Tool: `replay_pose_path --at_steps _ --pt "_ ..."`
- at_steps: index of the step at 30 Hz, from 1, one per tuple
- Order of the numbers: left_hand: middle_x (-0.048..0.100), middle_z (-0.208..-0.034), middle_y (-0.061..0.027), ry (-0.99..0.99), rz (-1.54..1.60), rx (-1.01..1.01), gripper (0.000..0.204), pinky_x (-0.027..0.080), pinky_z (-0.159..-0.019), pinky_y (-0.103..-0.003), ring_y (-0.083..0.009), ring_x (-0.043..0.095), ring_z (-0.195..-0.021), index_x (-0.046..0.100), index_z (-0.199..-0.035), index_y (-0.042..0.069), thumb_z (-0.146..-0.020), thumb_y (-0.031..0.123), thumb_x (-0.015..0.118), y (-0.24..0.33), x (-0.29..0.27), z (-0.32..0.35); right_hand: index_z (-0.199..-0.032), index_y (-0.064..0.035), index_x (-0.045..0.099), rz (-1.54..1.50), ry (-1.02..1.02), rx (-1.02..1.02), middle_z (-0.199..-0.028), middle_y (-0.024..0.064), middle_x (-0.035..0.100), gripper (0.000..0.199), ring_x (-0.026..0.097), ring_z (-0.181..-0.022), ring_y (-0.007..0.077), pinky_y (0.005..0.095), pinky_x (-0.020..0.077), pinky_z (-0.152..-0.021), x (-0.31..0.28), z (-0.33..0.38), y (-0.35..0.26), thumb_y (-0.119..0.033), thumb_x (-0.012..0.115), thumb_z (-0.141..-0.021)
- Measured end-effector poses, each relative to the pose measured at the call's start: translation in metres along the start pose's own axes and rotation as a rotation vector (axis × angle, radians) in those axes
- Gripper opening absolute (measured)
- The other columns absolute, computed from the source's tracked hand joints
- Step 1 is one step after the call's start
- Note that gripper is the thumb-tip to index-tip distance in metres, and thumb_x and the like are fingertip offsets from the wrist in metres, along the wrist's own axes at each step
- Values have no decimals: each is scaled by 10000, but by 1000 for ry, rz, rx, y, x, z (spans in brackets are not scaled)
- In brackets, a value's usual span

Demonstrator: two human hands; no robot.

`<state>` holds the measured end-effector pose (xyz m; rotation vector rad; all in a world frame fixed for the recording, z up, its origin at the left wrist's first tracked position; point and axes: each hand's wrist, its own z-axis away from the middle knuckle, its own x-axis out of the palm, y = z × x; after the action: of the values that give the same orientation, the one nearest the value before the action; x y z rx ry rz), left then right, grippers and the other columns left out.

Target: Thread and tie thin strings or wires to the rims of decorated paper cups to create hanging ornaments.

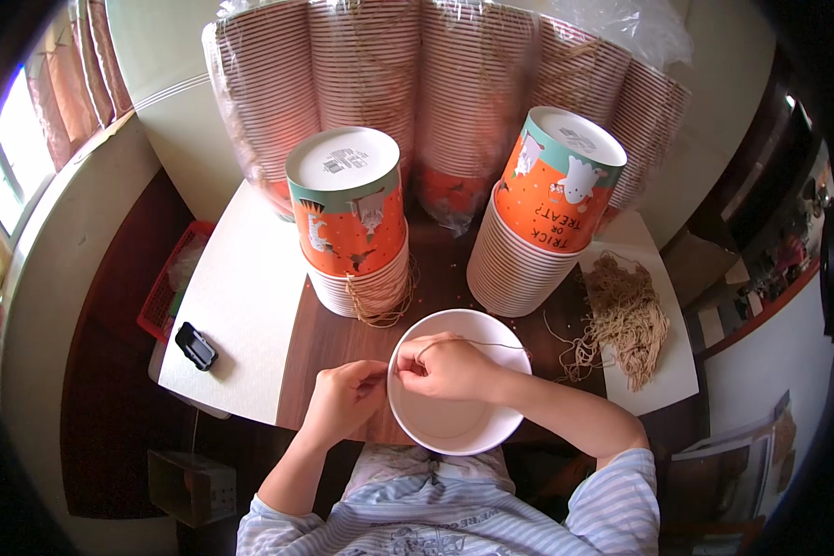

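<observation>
In front of me, at the table's near edge, stands a white paper bucket (473,324) with its mouth up. My right hand (449,368) reaches over its opening, fingertips pinched at the inside of the left rim. A thin tan cord (493,345) runs from that hand across the bucket to its right rim. My left hand (347,397) is just outside the same left rim, thumb and fingers pressed together close to the right fingertips. Whatever the left fingers pinch is too small to make out.
Behind the bucket stand two upside-down stacks of orange-and-green printed buckets, left (354,218) and right (556,204); loose cords hang on the left one. Tall plastic-wrapped bucket stacks (366,83) line the back. A tan cord bundle (630,315) lies right, a small black case (195,347) left.
</observation>
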<state>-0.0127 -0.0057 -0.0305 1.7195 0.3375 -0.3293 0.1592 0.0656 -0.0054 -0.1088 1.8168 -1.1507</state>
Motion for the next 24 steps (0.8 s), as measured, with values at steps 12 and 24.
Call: replay_pose_path --at_steps 12,24 --pt "608 -763 -124 -27 -45 54 156 502 -602 -276 -216 630 -685 596 -836 -24 -684 0 622 3 3 7 -847 -52 624 -29 -132 23 -762 64 611 154 595 -689 170 300 467 -636 -13 -4 1 -168 594 -751" --pt "571 -992 -127 -211 236 362 53 460 -772 -295 -218 550 -947 565 -724 -5 -672 4 569 13 6 17 -943 -41 599 -284 -248 256 -831 -5 596 158 538 -767 77 236 435 -684 -51 22 12 -141 564 -826"
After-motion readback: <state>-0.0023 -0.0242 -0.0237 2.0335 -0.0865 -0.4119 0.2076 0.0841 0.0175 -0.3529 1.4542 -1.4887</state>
